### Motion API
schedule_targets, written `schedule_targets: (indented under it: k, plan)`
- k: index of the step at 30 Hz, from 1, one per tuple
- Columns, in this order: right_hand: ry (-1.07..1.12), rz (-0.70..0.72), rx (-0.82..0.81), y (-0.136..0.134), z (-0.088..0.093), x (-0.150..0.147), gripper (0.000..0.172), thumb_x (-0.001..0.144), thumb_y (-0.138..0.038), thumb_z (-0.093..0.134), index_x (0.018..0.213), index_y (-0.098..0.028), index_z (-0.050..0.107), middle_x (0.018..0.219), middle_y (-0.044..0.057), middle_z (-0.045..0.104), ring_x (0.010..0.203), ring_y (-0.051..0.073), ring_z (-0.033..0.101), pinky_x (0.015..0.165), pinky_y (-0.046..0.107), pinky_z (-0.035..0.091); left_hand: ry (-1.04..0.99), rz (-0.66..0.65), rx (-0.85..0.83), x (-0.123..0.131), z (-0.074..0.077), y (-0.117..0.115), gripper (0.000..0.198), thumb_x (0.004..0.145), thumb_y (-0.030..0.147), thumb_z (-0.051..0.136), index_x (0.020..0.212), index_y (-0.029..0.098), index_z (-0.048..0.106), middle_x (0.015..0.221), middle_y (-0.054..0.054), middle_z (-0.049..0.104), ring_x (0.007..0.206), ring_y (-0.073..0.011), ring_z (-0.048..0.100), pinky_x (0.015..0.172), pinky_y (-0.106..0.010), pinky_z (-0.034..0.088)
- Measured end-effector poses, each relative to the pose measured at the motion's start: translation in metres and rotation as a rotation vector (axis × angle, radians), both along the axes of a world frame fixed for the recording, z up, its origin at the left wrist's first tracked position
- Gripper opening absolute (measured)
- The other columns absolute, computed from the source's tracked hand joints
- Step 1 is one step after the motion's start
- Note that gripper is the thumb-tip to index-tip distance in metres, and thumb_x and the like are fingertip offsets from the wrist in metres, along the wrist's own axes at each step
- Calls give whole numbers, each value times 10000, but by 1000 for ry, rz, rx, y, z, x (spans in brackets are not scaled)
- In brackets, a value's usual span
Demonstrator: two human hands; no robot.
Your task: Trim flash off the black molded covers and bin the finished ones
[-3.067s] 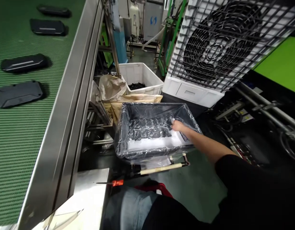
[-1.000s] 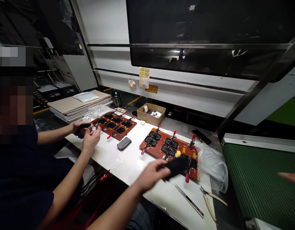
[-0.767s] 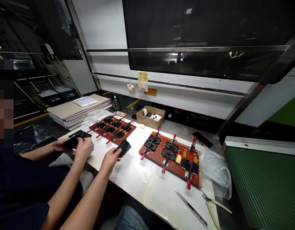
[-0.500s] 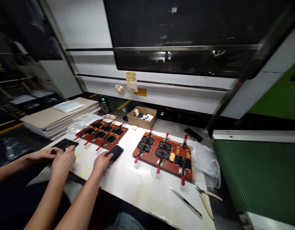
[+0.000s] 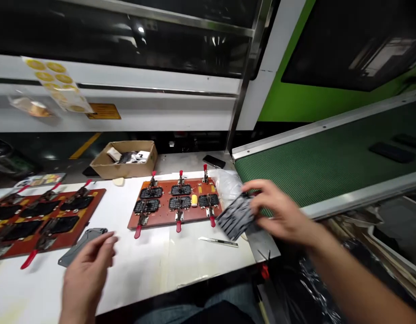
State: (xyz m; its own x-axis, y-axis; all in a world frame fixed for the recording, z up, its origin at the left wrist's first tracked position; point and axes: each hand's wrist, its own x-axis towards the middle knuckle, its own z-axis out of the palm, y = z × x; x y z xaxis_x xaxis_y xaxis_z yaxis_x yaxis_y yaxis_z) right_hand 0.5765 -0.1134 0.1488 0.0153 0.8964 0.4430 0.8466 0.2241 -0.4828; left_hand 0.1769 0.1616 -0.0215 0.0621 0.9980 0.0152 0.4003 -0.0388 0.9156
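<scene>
On the right, my right hand grips a black ribbed plastic panel by its edge, thumb and fingers on either side. The panel is tilted in the air over the table's right end. At the left, my left hand has loosely bent fingers and nothing visible between them. Just behind it, a flat dark grey panel lies on the white table top; whether the fingers touch it I cannot tell. Between my hands sits a red-brown fixture board with red-handled toggle clamps and several black ribbed parts. A yellow roll stands on it.
A second clamp board lies at the left. Behind are a cardboard box of small parts and a phone. A craft knife lies in front of the middle board. A green conveyor belt runs along the right.
The view has swung right. My left hand, which held a dark panel, is now apart from or barely at it on the table. My right hand has come into view holding the ribbed panel.
</scene>
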Motion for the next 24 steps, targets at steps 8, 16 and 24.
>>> schedule_targets:
  k: [8,16,24]
  plan:
    - [393,-36,0,71,-112,-130,163,935,-78,560,955,-239,570,1345,87,564,1281,259,561,1083,452,474,-759,-686,-644,90,41,-110,587,908,474,772,1359,117,654,951,-112,714,672,-187,694,519,-238,516]
    - [518,-101,-186,65,-131,-134,231,976,-236,612,1203,-281,607,1449,103,516,1260,265,581,967,415,576,-763,-650,-729,78,19,-93,532,916,449,760,1312,102,680,969,-122,724,649,-173,685,485,-213,481]
    - [959,-119,-422,79,-170,-146,372,1018,-594,634,1103,-232,636,1058,50,695,1021,245,682,899,389,590,-491,-703,-440,89,-9,-101,598,936,418,729,1488,276,548,1488,-116,549,1007,-219,687,755,-323,627]
